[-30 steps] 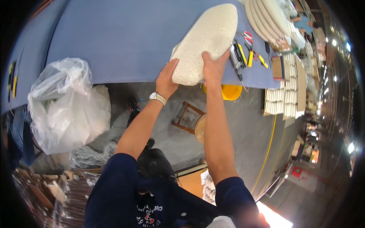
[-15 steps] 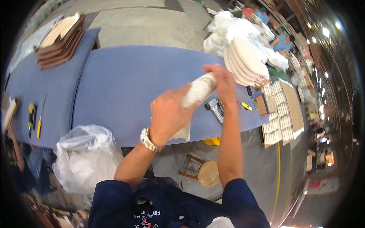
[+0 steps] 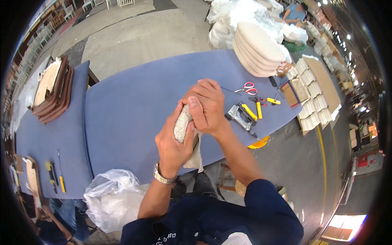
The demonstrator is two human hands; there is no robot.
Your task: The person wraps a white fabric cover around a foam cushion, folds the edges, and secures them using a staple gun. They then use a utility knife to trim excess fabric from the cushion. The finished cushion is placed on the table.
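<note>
Between my two hands, above the blue table (image 3: 134, 98), is a cushion pad (image 3: 183, 122) in beige speckled woven fabric, seen edge-on. My left hand (image 3: 173, 143), with a metal watch on its wrist, grips its near side, fingers wrapped around it. My right hand (image 3: 205, 107) is closed over its far right side, thumb pressing on the fabric. A loose flap of beige cloth (image 3: 195, 157) hangs below the hands. Most of the pad is hidden behind the fingers. Right of my right hand lie a staple gun (image 3: 241, 118), yellow-handled pliers (image 3: 259, 109) and red-handled scissors (image 3: 248, 88).
A stack of cream rounded pads (image 3: 255, 49) stands at the table's far right, beside bundled pale strips (image 3: 316, 96). Brown pads (image 3: 53, 92) are stacked on the left table. A clear plastic bag (image 3: 112, 200) bulges at the near edge. Another person's arm (image 3: 57, 220) shows at lower left.
My right hand has come down and left, closer to my left hand. The pad has swung steeper, with more of it covered. The view has shifted, showing more of the tools.
</note>
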